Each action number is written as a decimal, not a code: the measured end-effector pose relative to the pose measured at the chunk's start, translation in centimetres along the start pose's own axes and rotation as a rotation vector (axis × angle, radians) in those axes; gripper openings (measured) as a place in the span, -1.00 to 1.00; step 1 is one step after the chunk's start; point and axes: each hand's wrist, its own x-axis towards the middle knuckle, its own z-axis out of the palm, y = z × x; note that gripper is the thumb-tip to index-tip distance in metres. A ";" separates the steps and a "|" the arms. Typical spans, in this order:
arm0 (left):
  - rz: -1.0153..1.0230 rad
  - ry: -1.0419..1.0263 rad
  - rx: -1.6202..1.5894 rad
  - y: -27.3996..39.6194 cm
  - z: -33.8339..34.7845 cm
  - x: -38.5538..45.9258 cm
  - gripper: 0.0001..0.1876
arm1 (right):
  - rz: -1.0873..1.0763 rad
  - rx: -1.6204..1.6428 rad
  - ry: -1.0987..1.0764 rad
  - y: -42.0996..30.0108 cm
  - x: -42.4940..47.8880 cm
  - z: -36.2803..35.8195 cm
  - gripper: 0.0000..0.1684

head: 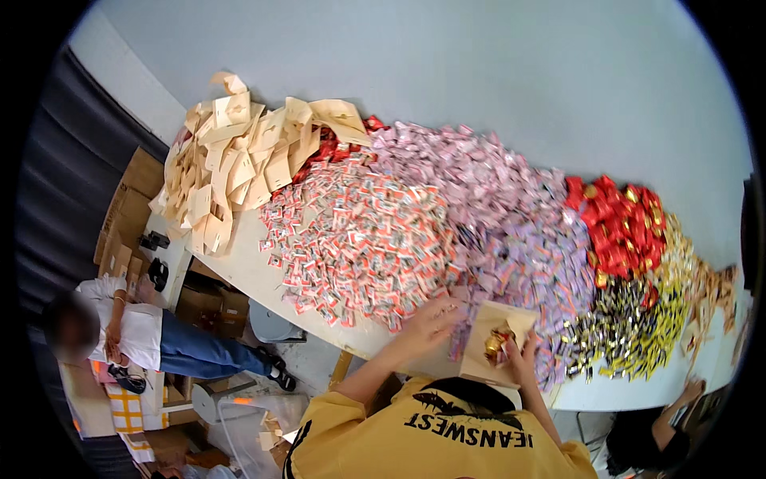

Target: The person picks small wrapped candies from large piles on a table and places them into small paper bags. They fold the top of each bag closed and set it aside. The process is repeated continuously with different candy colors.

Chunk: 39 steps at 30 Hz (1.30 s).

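My left hand [432,326] is over the near right edge of a pile of small red-and-white sachets [383,239]. Its fingers are blurred, so whether they pinch a sachet is unclear. My right hand [524,360] grips the right side of an open tan cardboard box [479,341], held tilted in front of my chest. Gold-wrapped sweets [495,347] lie in the box beside my right thumb. Just beyond the box spreads a heap of purple packets [526,269].
Flat tan box blanks [239,149] are heaped at the far left of the table [239,269]. Pink packets [461,167], red-and-gold sweets [625,227] and yellow-and-black sweets [646,323] form further piles. One person [197,341] stands at left; another's hand [691,392] shows at right.
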 end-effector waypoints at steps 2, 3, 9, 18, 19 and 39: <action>-0.072 0.269 0.136 -2.4 -6.5 1.4 -0.69 | 0.040 -0.028 0.106 3.0 1.1 -1.6 -0.35; -0.051 0.384 0.435 -3.7 -10.9 3.0 -0.68 | 0.063 -0.039 0.158 4.3 1.4 -2.3 -0.34; -0.328 0.671 0.536 -20.3 -31.0 10.9 -0.68 | 0.146 -0.068 0.333 3.9 1.7 -0.1 -0.37; -0.284 0.806 0.827 -36.8 -36.0 23.6 -0.44 | 0.176 0.030 0.511 5.8 1.6 2.3 -0.37; -0.380 0.773 0.733 -37.0 -36.5 23.8 -0.42 | 0.191 0.049 0.519 5.2 1.8 3.1 -0.36; -0.534 -0.026 -0.361 -2.7 0.2 6.3 -0.47 | -0.044 -0.109 0.439 1.0 4.4 5.2 -0.16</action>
